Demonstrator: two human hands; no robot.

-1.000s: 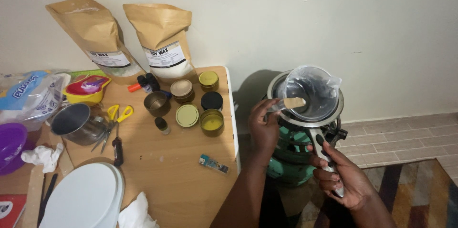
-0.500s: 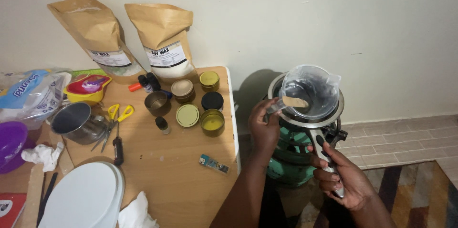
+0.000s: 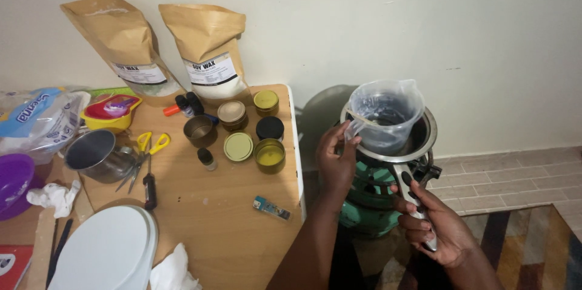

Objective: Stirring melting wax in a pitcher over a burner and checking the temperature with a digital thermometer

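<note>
Right hand (image 3: 433,226) is sitting nearest the camera, low right, grip wrapped tight around the pan handle (image 3: 412,193). That handle is running on its long axis up and left from the palm to the steel pan (image 3: 424,138), which is resting on the green stove (image 3: 370,196) off the right edge of the counter (image 3: 212,217). Left hand (image 3: 336,159) is working one step further out, to the left of the pan, fingertips pinching the near-left rim of the clear plastic jug (image 3: 385,114); whether they are also gripping the thin wooden stick (image 3: 373,121) lying across the jug's inside, I cannot tell. Jug is standing inside the pan, upright or tilting only slightly, spout pointing up and right, away from the left hand. So the jug is lying up and to the right of the left grip, and up and left of the right one; left hand is the nearer by far, already touching it. Further left on the counter: round tins (image 3: 242,126), a steel cup (image 3: 97,156), yellow-handled scissors (image 3: 142,156). Farthest back, two brown paper pouches (image 3: 206,47) are leaning on the wall.
</note>
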